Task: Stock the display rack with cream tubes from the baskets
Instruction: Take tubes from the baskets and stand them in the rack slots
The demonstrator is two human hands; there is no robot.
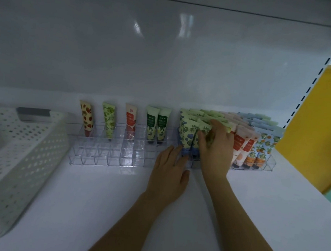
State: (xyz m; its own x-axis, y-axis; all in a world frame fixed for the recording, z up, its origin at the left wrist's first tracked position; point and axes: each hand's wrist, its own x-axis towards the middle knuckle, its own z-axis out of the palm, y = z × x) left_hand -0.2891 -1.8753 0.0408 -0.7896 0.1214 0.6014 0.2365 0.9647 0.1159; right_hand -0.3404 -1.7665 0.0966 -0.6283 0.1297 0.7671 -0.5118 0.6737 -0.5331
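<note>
So the green-leaf tube [204, 128] is pinched by the right hand [216, 141], fingers curled over its upper end and thumb on the near face. It's wedged in the packed right part of the clear rack [102, 152], just right of the blue-flower tubes [186, 136]. Its long axis is close to upright, cap end down and top leaning a bit to the far side, so the slot is pretty much straight below the grip. A downward push along that axis looks like what's needed, not a sideways shift.

The left hand [169, 169] is laid flat with fingers straight, tips on the rack's near edge just left of the held tube. It's probably steadying things.

The white basket [18, 152] is parked well apart on the far left of the shelf [94, 199]. The left hand is nearer to it, so the next pickup would likely be easier from that side. Its contents can't be made out.
</note>
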